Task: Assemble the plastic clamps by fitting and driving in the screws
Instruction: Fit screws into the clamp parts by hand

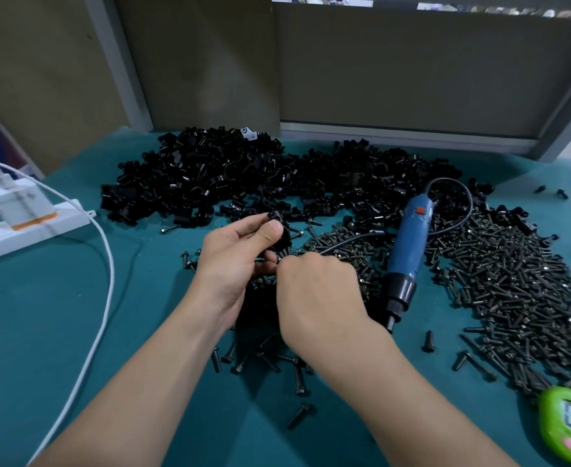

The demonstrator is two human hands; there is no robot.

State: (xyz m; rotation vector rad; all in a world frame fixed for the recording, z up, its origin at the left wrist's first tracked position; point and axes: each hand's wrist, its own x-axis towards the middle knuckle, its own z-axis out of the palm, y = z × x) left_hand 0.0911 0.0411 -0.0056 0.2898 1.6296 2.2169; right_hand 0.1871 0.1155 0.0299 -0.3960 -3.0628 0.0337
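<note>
The left hand (240,264) pinches a small black plastic clamp (279,232) just above the teal surface (41,332), so keep it still and push the screw in straight, but the curled right hand (314,294) hides its fingertips, and I cannot tell if it holds a screw.

Two bare forearms, from lower left and lower centre of the frame up to mid-frame. Left hand (233,261) and right hand (314,291) bare to the fingertips. Short, trimmed nail on left thumb (270,229). Knuckle ridges across back of right hand.
</note>
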